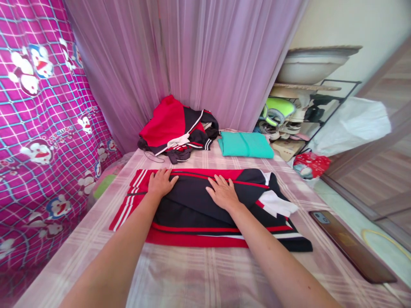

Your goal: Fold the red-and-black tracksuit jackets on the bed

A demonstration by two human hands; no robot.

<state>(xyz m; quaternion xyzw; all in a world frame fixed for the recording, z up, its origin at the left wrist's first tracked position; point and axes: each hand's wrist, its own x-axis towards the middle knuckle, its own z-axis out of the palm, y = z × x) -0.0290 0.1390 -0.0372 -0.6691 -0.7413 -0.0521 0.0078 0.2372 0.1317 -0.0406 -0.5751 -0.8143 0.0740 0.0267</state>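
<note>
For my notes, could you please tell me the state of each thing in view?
Black-and-red sports garment: partly folded, flat on the bed.
Left hand: open, palm down on it.
Right hand: open, palm down on it.
Clothes heap: crumpled, unfolded.
Teal garment: neatly folded.
Curtain: drawn shut.

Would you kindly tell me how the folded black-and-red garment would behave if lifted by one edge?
The garment would probably flop and unfold: it lies in soft, loose layers. It looks light, since the thin cloth flattens under the left hand and right hand.
</note>
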